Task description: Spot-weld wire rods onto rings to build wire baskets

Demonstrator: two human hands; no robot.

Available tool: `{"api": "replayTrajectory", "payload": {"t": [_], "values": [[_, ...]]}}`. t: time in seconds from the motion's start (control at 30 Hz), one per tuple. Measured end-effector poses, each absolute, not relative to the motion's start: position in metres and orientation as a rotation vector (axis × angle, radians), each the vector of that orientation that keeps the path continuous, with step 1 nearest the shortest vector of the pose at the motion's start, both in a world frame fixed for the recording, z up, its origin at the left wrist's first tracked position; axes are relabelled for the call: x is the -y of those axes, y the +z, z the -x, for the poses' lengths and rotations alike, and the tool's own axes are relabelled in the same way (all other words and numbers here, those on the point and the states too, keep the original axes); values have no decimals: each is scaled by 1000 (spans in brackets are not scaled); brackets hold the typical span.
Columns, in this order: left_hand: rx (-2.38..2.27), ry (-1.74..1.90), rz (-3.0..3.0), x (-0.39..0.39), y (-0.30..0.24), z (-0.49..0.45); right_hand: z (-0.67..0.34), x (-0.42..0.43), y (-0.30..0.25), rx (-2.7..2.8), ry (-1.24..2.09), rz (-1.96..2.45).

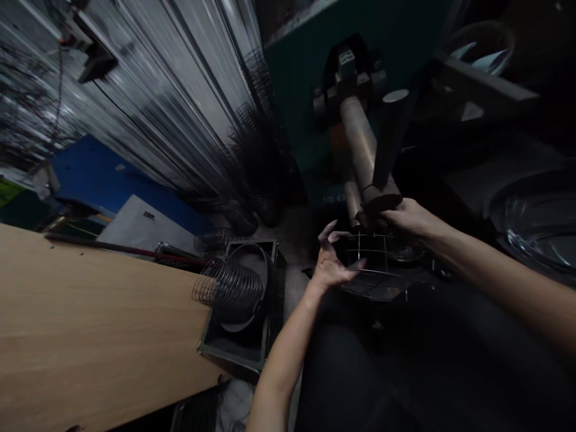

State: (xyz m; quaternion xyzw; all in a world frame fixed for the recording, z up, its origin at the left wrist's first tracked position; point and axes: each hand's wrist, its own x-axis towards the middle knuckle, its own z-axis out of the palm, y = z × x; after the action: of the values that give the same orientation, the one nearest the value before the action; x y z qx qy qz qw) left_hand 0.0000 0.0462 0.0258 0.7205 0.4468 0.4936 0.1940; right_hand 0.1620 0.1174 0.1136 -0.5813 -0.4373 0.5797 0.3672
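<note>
My left hand [332, 259] curls its fingers round the left side of a round wire guard [375, 257] that lies on a dark machine base. On the guard's far right rim, just under the machine's round head [380, 203], my right hand [407, 217] is closed. A thick metal shaft [360, 141] runs up from that head to a clamp block [348, 75], and a dark lever [390, 135] leans beside it. The guard's wires are thin and dim.
A stack of wire guards [227, 287] sticks out of a dark box fan frame [245, 336] at the left. A wooden board [90, 324] fills the lower left. More wire guards [256, 150] pile against a corrugated metal wall [148, 90]. Clear plastic parts [540, 228] sit at the right.
</note>
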Motion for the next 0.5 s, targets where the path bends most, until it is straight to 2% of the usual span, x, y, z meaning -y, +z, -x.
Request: {"api": "replayTrajectory", "payload": {"t": [0.5], "values": [[-1164,1384,-1964,-66,21,2,-160,-140,84,998,1432,1480]]}}
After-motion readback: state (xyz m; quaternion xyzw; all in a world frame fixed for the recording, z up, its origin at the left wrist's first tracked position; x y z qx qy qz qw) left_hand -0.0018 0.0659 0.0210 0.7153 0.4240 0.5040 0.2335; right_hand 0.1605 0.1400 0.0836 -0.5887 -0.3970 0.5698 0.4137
